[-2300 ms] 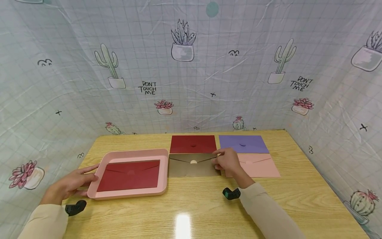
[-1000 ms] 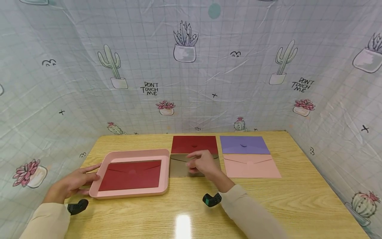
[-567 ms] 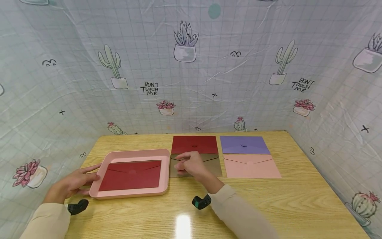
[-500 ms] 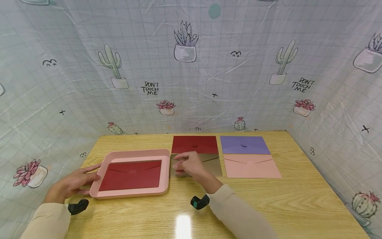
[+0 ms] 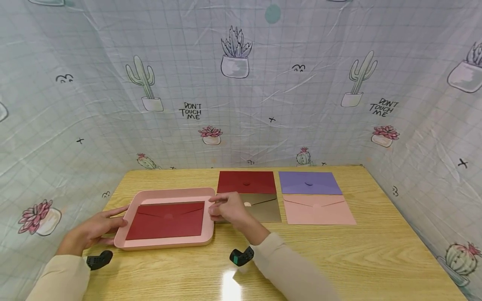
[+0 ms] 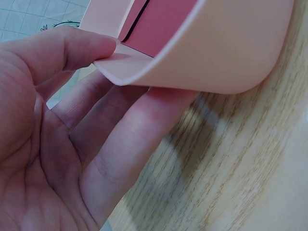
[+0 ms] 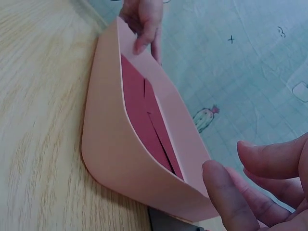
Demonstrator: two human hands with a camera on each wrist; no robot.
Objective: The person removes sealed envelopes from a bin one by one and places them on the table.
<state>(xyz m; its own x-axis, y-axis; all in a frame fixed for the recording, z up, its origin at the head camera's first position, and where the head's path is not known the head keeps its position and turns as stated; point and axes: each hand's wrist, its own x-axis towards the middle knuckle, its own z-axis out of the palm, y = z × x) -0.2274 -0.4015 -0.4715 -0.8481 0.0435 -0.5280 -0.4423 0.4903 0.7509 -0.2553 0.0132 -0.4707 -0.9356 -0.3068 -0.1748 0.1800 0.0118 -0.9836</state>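
A pink tray (image 5: pixel 165 243) stands at the left of the table with a red envelope (image 5: pixel 165 221) lying flat inside. My left hand (image 5: pixel 94 230) grips its left end, thumb (image 6: pixel 91 45) over the rim and fingers beneath the wall. At the opposite end is my right hand (image 5: pixel 231 209), its fingers loosely bent and apart, holding nothing. In the right wrist view a fingertip (image 7: pixel 214 173) overlaps the tray's rim. Below the right hand lies a brown envelope (image 5: pixel 265 211) with a pale round seal, partly hidden by the hand.
Another red envelope (image 5: pixel 244 179) lies behind the brown one. Further right are a purple envelope (image 5: pixel 308 182) and a pink envelope (image 5: pixel 316 212). Patterned cloth (image 5: pixel 263 92) encloses the table (image 5: pixel 339 259) at the back and sides.
My right hand has moved left, from the brown envelope's right edge across it to the tray's right rim. The left hand keeps its grip, and the envelopes lie where they were.
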